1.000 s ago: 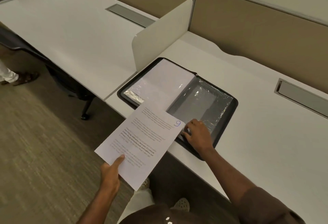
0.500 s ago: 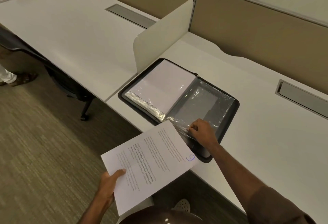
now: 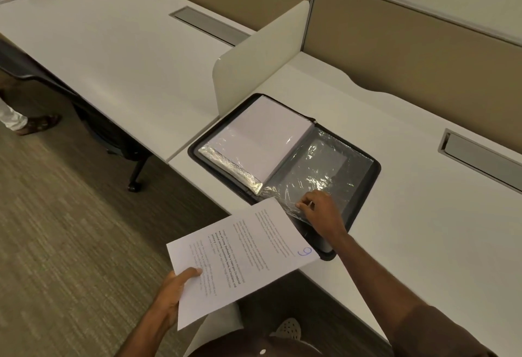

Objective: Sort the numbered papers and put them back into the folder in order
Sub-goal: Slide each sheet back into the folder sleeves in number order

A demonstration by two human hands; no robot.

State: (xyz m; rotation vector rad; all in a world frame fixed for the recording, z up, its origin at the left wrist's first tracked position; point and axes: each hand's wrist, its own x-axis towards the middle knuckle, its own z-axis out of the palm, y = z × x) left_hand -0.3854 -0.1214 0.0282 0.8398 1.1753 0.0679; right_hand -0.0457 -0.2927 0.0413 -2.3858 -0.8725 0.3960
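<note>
Left hand (image 3: 172, 294): thumb on top, fingers curled beneath the paper's near corner, so I keep the sheet flat and off the desk.
Paper (image 3: 243, 257): the one marked 9, printed side up, its numbered corner hanging over the folder's near edge, ready to slide in.
Folder (image 3: 364, 187): lies open on the white desk (image 3: 423, 201), filled sleeves stacked on its left half.
Empty sleeve (image 3: 319, 170): clear plastic on the right half.
Right hand (image 3: 319, 211): fingertips pinch the sleeve's near edge, I judge to open its mouth.
</note>
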